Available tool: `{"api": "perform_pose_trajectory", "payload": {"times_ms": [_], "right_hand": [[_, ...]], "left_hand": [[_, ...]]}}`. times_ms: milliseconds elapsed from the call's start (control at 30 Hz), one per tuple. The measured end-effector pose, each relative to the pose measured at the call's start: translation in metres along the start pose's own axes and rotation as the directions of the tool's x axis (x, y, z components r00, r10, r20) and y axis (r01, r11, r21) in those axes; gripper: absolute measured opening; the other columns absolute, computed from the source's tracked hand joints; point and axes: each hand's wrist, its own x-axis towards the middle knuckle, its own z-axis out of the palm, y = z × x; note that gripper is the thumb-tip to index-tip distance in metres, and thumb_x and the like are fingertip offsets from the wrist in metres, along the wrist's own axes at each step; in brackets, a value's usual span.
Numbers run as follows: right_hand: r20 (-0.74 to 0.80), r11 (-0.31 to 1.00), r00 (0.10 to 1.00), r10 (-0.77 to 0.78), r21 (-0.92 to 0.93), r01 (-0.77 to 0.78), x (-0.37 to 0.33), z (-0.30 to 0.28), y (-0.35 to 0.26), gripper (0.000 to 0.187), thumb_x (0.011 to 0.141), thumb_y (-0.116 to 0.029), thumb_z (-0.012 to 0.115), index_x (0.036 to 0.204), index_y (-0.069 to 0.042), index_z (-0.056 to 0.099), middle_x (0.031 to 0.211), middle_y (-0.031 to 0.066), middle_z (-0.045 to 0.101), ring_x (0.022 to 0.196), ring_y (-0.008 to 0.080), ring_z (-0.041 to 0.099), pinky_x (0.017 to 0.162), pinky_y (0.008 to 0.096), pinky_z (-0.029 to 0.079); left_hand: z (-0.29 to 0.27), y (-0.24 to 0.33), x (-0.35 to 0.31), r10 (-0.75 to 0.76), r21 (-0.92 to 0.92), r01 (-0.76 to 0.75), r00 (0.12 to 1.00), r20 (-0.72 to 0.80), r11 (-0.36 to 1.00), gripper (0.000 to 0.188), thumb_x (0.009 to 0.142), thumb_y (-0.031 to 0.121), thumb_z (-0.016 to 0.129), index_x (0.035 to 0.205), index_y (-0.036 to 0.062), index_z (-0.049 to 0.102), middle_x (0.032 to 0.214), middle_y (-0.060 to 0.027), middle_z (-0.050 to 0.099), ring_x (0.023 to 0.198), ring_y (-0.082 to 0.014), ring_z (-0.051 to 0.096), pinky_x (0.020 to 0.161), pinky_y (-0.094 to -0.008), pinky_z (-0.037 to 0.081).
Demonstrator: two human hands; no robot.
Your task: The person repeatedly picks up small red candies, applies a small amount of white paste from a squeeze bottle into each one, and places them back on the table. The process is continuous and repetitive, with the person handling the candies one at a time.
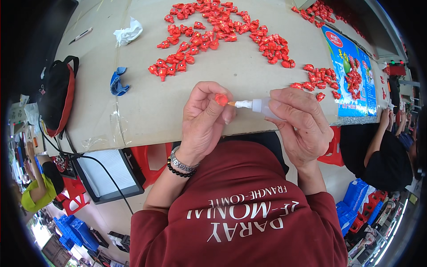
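My left hand (200,116) pinches a small red plastic piece (220,99) between thumb and fingers, just past the table's near edge. In my right hand (306,123) is a translucent squeeze bottle (263,106) with a white-wrapped nozzle and a thin needle tip, lying almost level. Its tip points left and meets the red piece, or comes very close to it; whether any liquid comes out cannot be seen. Beyond my hands, a big cluster of similar red pieces (213,24), some with yellow marks, spreads over the grey table (147,102).
More red pieces (353,80) lie on a blue printed sheet (347,49) at the right. To the left are a blue curved scrap (118,82), a crumpled tissue (129,32), a pen (81,35) and a black-and-red bag (60,95). A co-worker (378,151) sits at the right.
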Motion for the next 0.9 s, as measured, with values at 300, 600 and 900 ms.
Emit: {"api": "perform_pose_trajectory", "payload": {"times_ms": [300,600,900], "right_hand": [[-0.091,1.0,0.996,0.018,-0.006,-0.019,0.0031,0.001,-0.0014,0.029,0.059,0.008,0.069,0.087,0.0,0.069,0.087,0.0117,0.066,0.079,0.0266,0.064,0.068,0.0343,0.054],[-0.014,1.0,1.0,0.015,-0.022,-0.016,0.0015,-0.0021,-0.0018,0.032,0.062,0.005,0.077,0.092,0.0,0.067,0.094,0.0139,0.067,0.087,0.0269,0.065,0.075,0.0345,0.053],[0.004,0.999,1.0,0.015,-0.049,-0.015,0.0007,-0.002,-0.0007,0.033,0.061,0.008,0.076,0.092,0.0,0.067,0.094,0.0138,0.066,0.087,0.027,0.065,0.075,0.0344,0.053]], "left_hand": [[-0.0021,0.001,0.0004,0.033,0.037,-0.032,0.999,-0.025,0.999,0.012,0.093,0.014,0.057,0.102,0.0092,0.05,0.092,-0.0044,0.055,0.066,-0.0087,0.048,0.062,-0.0247,0.039],[-0.0054,-0.0025,-0.0016,0.151,0.202,-0.139,0.987,-0.048,0.969,0.012,0.094,0.009,0.054,0.104,0.0063,0.05,0.09,-0.0044,0.055,0.069,-0.0097,0.048,0.065,-0.0253,0.04],[-0.0063,-0.0036,-0.0018,0.165,0.226,-0.145,0.984,-0.071,0.963,0.012,0.094,0.008,0.054,0.105,0.005,0.05,0.088,-0.0045,0.054,0.069,-0.01,0.047,0.066,-0.026,0.04]]}}
